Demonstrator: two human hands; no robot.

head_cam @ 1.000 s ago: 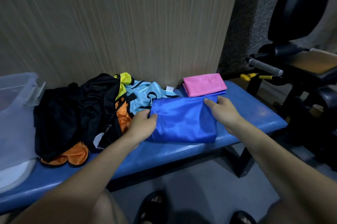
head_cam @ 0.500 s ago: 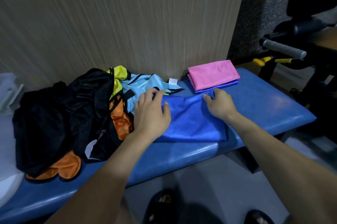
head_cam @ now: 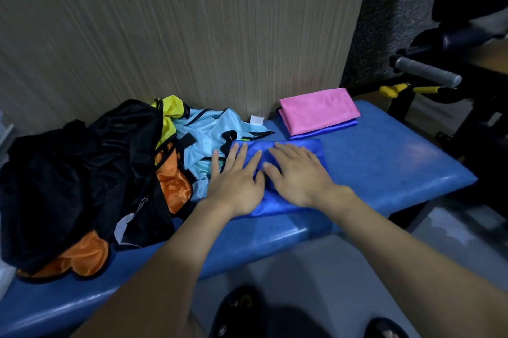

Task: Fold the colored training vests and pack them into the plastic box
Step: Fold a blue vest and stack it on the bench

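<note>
Item 1, blue vest (head_cam: 291, 149): folded into a flat rectangle, lying on the blue padded desk (head_cam: 390, 161) near its front edge. From my remote view I see both hands on top of it.

Item 2, left hand (head_cam: 236, 181): palm down, fingers straight and spread, pressing the left part of the blue vest; its outer fingers reach over onto the light blue vest (head_cam: 203, 139) beside it. It grasps nothing.

Item 3, right hand (head_cam: 298, 172): palm down, fingers straight, flat on the middle of the blue vest, just beside the left hand. It grasps nothing.

Item 4, folded stack: a pink vest (head_cam: 319, 109) on top of a second blue folded piece (head_cam: 327, 130), set at the back of the desk against the wall (head_cam: 192, 30), near the far edge of the vest under my hands.

Item 5, unfolded heap on the left of the desk: black garments (head_cam: 77, 172), orange vests (head_cam: 173, 183), a yellow vest (head_cam: 170, 115) and the light blue vest, tangled together.

Item 6, plastic box (head_cam: 5, 134): only a pale sliver shows at the left edge of the view; I cannot tell its contents.

Item 7, exercise machine (head_cam: 428, 73) with a grey handle, to the right of the desk.
</note>
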